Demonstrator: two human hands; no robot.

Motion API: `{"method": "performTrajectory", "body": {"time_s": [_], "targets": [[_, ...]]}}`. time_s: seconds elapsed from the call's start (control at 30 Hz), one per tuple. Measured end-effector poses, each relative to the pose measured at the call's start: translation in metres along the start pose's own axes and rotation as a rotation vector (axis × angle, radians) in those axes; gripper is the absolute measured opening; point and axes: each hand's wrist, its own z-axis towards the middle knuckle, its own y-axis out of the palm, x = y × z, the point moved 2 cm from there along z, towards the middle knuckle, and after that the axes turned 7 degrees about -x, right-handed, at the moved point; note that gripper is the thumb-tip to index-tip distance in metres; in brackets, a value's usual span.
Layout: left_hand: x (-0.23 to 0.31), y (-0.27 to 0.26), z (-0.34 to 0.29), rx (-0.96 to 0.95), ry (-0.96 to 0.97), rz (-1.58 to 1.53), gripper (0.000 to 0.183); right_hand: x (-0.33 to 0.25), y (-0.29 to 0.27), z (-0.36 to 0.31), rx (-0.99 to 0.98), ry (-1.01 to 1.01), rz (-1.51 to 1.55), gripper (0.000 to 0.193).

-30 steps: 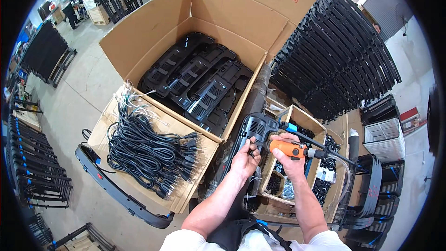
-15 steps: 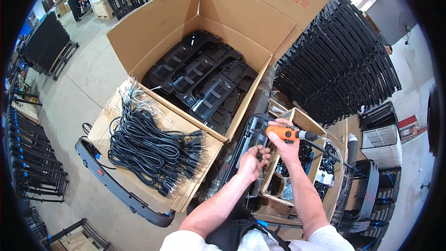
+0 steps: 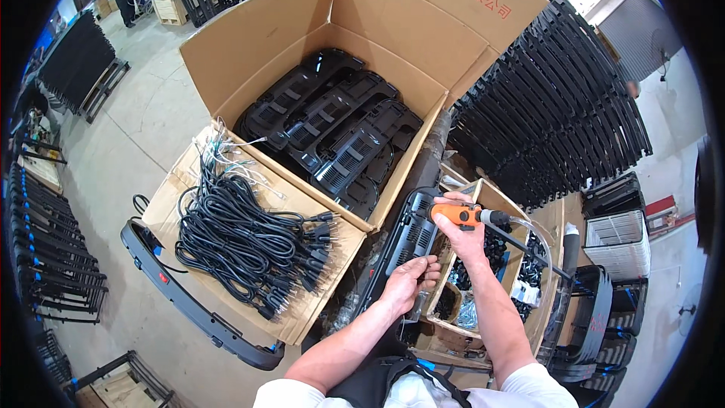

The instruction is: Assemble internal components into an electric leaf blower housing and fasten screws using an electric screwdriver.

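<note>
My right hand (image 3: 464,239) is wrapped round an orange power screwdriver (image 3: 467,216), which lies crosswise over a black plastic housing (image 3: 417,231) with slotted vents. A hose runs from the driver's grey end toward the parts box. The driver's working tip is hidden. Just below it, my left hand (image 3: 410,282) is closed, its fingertips pinched together beside the housing's lower part; whatever they hold is too small to make out. The long black piece under the housing slants down toward my body.
A large cardboard carton (image 3: 408,26) holds several black housings (image 3: 343,132). Bundled black cables (image 3: 245,238) lie on cardboard at left, beside a curved black frame part (image 3: 189,310). Right of my hands stands a divided wooden box (image 3: 445,323) with small parts. Stacked black frames (image 3: 555,98) rise behind.
My left hand's fingers have drawn closer together, hiding the small dark bits that showed in them. The right hand and screwdriver stay nearly in place; the view has shifted slightly.
</note>
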Motion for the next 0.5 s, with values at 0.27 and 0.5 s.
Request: {"method": "performTrajectory", "body": {"time_s": [0.27, 0.5], "targets": [[0.000, -0.016, -0.001, -0.047, 0.026, 0.086, 0.032, -0.002, 0.004, 0.003, -0.037, -0.009, -0.013, 0.050], [0.002, -0.003, -0.010, 0.087, 0.040, -0.016, 0.027, -0.008, 0.007, 0.018, -0.081, 0.053, -0.030, 0.038]]}}
